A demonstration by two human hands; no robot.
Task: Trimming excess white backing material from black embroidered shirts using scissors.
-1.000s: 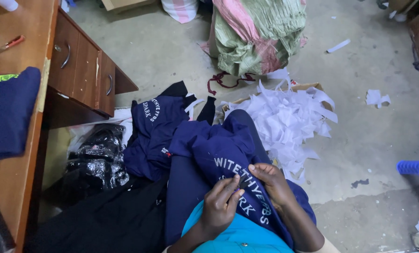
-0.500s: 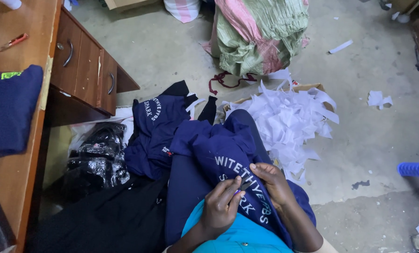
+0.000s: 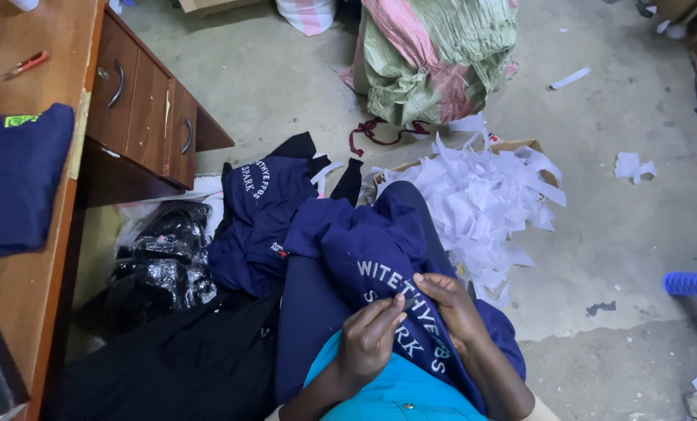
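Note:
A navy blue shirt (image 3: 364,249) with white printed lettering lies across my lap. My left hand (image 3: 368,339) pinches at the lettering with fingertips together. Right beside it, my right hand (image 3: 451,306) presses on the same printed area with fingers curled on the cloth. The two hands almost touch at the print. I cannot tell whether a small tool sits between the fingers. A second navy shirt (image 3: 258,214) with similar lettering lies on the floor just beyond my knee.
A wooden desk (image 3: 28,304) with drawers (image 3: 149,109) stands at the left, a folded navy garment (image 3: 13,179) and a red pen (image 3: 24,64) on it. Black plastic bags (image 3: 165,257) lie under it. White paper scraps (image 3: 481,203) fill a cardboard box; a green sack (image 3: 434,54) stands behind. A blue stool (image 3: 695,284) is at right.
Both hands stay on the printed lettering with only small finger movements. The shirt has barely shifted.

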